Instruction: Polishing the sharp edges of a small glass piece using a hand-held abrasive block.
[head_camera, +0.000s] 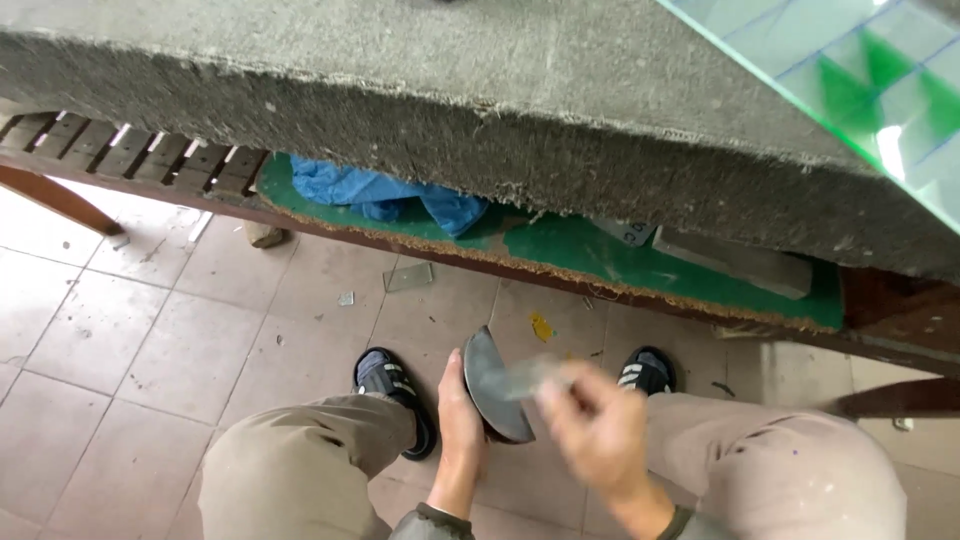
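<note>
My left hand (461, 420) holds a dark grey, rounded flat piece (490, 380) upright on its edge, between my knees. My right hand (595, 425) is blurred by motion and pinches a small clear strip, apparently glass (535, 377), against the face of the dark piece. Both hands are low, over the tiled floor, below the edge of a felt-covered worktable (450, 110).
A lower shelf with a green mat (620, 262) carries a blue cloth (385, 195) and a grey flat block (735, 260). Glass shards (408, 276) lie on the floor tiles. A sheet of greenish glass (860, 70) rests on the table top right. My sandalled feet (395, 385) stand under the bench.
</note>
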